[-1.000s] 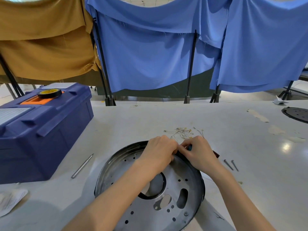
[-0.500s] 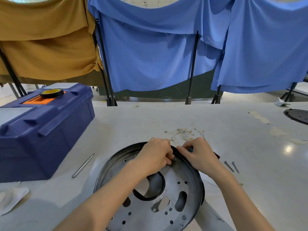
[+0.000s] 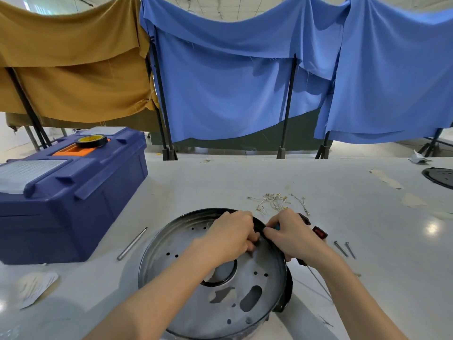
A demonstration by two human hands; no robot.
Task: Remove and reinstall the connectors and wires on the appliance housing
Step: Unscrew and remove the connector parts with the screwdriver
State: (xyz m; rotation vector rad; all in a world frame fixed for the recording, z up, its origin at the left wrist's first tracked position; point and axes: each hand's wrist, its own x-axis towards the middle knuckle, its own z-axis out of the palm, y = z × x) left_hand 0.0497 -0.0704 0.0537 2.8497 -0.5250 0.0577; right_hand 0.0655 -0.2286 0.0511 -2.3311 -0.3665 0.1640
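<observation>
Appliance housing [image 3: 213,273]: round, shallow metal pan with a dark rim, punched with holes and slots, lying open side up on the white table [image 3: 220,182], directly in front of the person. Left hand [image 3: 232,238]: reaches in from inside the pan, fingers curled down against the inner wall at the far-right arc of the rim; whether they pinch a connector there cannot be told, the spot being hidden under the knuckles. Right hand [image 3: 289,235]: comes at the same arc from outside, thumb on the rim, fingers wrapped round a teal item [image 3: 277,227], possibly a tool handle. Key relation: the rim runs between the two hands, from far-left to near-right, and the work point sits on it where their fingertips almost meet, so neither hand is nearer than the other. Loose wires [image 3: 272,203]: pale, with small metal terminals, heaped on the table just beyond both hands, nearer the right one. Red rocker switch [image 3: 319,232]: just right of the right hand, off the housing. Two nails or screws [image 3: 344,249]: farther right. Metal rod [image 3: 132,242]: left of the housing. Blue toolbox [image 3: 68,200]: far left, carrying a tape roll [image 3: 91,141]. Judged stage: parts appear already off; refitting looks pending.
</observation>
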